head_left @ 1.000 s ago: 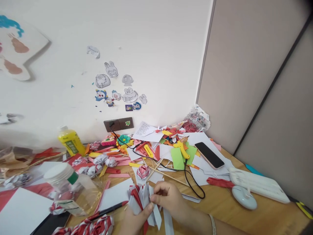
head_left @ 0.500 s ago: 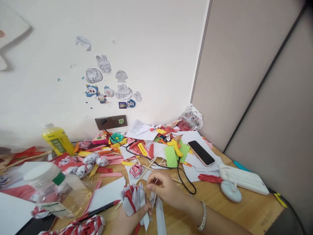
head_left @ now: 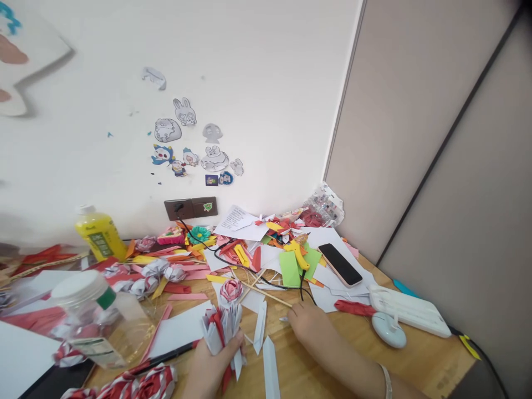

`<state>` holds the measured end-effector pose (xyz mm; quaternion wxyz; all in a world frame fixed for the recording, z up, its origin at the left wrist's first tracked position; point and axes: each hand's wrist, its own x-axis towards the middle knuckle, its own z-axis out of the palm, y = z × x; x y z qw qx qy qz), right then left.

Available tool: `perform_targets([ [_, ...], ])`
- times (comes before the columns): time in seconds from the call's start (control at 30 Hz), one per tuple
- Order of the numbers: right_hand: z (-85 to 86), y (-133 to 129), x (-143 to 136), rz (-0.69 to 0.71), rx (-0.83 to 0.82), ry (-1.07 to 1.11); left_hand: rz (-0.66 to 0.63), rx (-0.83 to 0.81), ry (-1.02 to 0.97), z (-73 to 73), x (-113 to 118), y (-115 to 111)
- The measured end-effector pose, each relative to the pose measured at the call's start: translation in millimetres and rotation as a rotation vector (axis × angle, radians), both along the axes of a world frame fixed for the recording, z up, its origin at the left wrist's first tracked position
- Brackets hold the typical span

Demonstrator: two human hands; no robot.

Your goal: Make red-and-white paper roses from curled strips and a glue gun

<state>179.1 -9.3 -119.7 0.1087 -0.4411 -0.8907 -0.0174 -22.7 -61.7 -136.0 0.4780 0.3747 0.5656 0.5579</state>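
My left hand (head_left: 216, 360) is wrapped round a bundle of folded white and red paper strips (head_left: 222, 330) at the bottom centre. To its right, my right hand (head_left: 305, 318) rests low over the wood, near the end of a thin wooden stick (head_left: 270, 295). Its fingers are bent and their tips are hidden, so what they hold, if anything, cannot be made out. A small pale piece (head_left: 284, 319) shows beside the fingers. Between the hands lie two folded white strips, one short (head_left: 260, 328) and one longer (head_left: 271, 368).
A clear jar (head_left: 103, 327), a yellow bottle (head_left: 100, 233) and red-white paper roses (head_left: 153, 382) are at left. Behind the hands are a yellow glue gun (head_left: 300, 255) with its cable, green paper and a pink paper rose (head_left: 231, 290). Phone (head_left: 341, 265) and white mouse (head_left: 388, 330) sit right.
My right hand has moved away from the bundle, rightward to the table by the stick. The short white strip now lies on the table. My left hand still holds the bundle, slightly further left.
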Motion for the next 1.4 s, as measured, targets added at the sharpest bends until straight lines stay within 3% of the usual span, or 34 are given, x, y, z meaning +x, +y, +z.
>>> perform_targets([
  [0.13,23.2,1.2,-19.2,0.01,-0.182,0.29,0.004,0.049,-0.014,2.3,1.0,0.8],
  [0.3,29.5,-5.0,-57.6,0.108,-0.69,0.938,0.034,0.094,-0.068,-0.7,-3.3,3.5],
  [0.6,22.4,-4.8,-70.6,0.127,-0.645,1.16,0.007,0.115,-0.158,1.0,0.2,3.1],
  [0.77,14.8,-6.8,-75.1,0.068,-0.857,1.237,-0.043,0.085,-0.125,3.9,-2.6,2.9],
  [0.9,12.3,-5.8,-75.4,0.058,-0.737,1.174,-0.078,0.062,-0.109,12.9,-3.3,1.7],
  [1.03,25.2,-2.1,-54.0,0.067,-0.496,0.906,-0.085,0.031,-0.091,22.0,-3.8,1.7],
  [1.07,28.2,-1.3,-45.5,0.131,-0.461,0.798,-0.078,0.019,-0.087,23.1,-4.1,2.0],
  [1.17,29.0,-1.3,-21.2,0.541,-0.319,0.271,-0.029,-0.017,-0.088,23.3,-4.6,2.4],
  [1.2,26.5,-2.0,-15.3,0.621,-0.268,0.153,-0.014,-0.027,-0.09,22.6,-4.7,2.3],
  [1.4,10.2,-10.8,-5.3,0.652,-0.022,0.005,0.043,-0.048,-0.077,16.4,-3.7,2.1],
])
